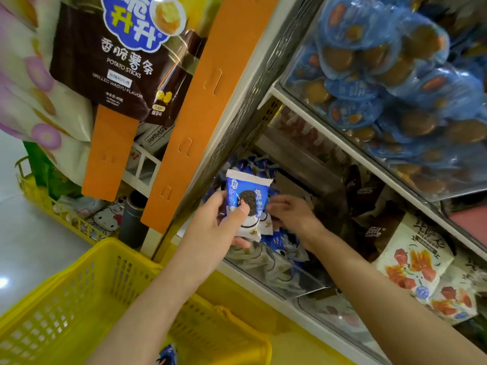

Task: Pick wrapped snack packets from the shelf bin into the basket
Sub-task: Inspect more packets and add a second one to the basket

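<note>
**A:** How far along was the picking at that moment?

**B:** Early, by my reckoning. You had the yellow slotted plastic basket [79,285] near you on the left. Only one blue wrapped packet [167,355] showed in it, at the bottom edge of the view. Much of the basket floor lay under your arm or outside the view. The clear plastic shelf bin [295,281], farther off and to the right, held a heap of blue-and-white wrapped cookie packets [279,239], so plenty was left to move.

**A:** And the hands?

**B:** Your left hand [218,227] was grasping a blue-and-white cookie packet [246,201], with the thumb pressed across its front and the fingers curled behind. A paler packet [250,227] seemed tucked beneath it in the same grip. That hand was raised over the near-left part of the bin, not yet over the basket. Your right hand [288,210] reached into the bin just right of the held packet, with the fingers bent toward the pile. The fingertips were hidden, so I couldn't tell whether they pinched anything.
</note>
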Demonstrator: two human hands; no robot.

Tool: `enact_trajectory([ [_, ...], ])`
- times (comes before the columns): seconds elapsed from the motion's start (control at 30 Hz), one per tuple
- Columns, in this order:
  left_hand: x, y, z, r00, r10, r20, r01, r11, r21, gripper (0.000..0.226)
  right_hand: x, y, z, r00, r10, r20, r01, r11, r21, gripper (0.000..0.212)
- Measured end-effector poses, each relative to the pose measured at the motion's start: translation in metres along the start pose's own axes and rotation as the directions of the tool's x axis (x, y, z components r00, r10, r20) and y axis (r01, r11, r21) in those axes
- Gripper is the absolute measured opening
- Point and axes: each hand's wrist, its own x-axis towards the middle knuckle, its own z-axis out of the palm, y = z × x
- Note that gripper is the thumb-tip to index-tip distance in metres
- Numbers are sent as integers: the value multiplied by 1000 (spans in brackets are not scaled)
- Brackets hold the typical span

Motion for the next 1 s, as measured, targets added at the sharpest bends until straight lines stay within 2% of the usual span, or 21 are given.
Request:
enact_trajectory([
  [0.07, -1, -2, -1, 1000, 26, -9, -26, 999, 28, 11, -12, -4, -2, 961, -207, -185, 187, 975, -120, 28],
  [0.1, -1, -3, -2, 999, 35, -24, -34, 999, 36, 12, -21, -7, -4, 935, -302, -184, 284, 951, -119, 25],
  [0.17, 0, -3, -3, 997, 55, -60, -50, 996, 75, 15, -45, -15, -1, 930, -368, 17, 368, 930, -18, 37],
  [0.23, 2, -3, -3, 993, 95, -69, -85, 987, 136, 16, -66, -20, 2, 913, -339, 225, 321, 940, 116, 46],
  [0.3, 4, -1, -2, 990, 129, -58, -117, 978, 171, 13, -77, -22, 1, 894, -336, 295, 280, 936, 215, 40],
  [0.37, 7, 1, 2, 985, 169, -35, -154, 952, 263, 16, -81, -22, 0, 914, -315, 257, 249, 933, 258, 31],
  [0.43, 9, 3, 6, 973, 229, 9, -212, 888, 409, 20, -77, -21, -4, 932, -276, 234, 196, 929, 313, 29],
  [0.5, 11, 4, 6, 952, 298, 74, -283, 756, 590, 26, -65, -22, -10, 954, -248, 166, 171, 911, 375, 28],
  [0.53, 13, 4, 4, 938, 329, 110, -312, 663, 681, 32, -55, -23, -14, 973, -220, 66, 180, 910, 374, 25],
  [0.57, 15, 3, 1, 927, 346, 143, -327, 563, 759, 37, -40, -23, -19, 982, -177, -68, 190, 922, 339, 21],
  [0.63, 17, -2, -6, 920, 341, 192, -326, 398, 857, 38, -3, -19, -28, 940, -82, -331, 157, 966, 207, 20],
  [0.7, 17, -7, -9, 917, 303, 258, -342, 270, 900, 34, 34, -13, -35, 885, -20, -466, 71, 993, 92, 31],
  [0.8, 16, -11, -9, 913, 245, 325, -369, 164, 915, 42, 77, 1, -41, 855, 30, -518, -80, 994, -73, 37],
  [0.9, 16, -13, -12, 910, 234, 342, -382, 155, 911, 53, 96, 12, -41, 854, 14, -521, -131, 973, -190, 35],
  [1.0, 18, -14, -15, 892, 268, 364, -413, 152, 898, 48, 103, 17, -38, 893, -12, -450, -151, 934, -325, 35],
])
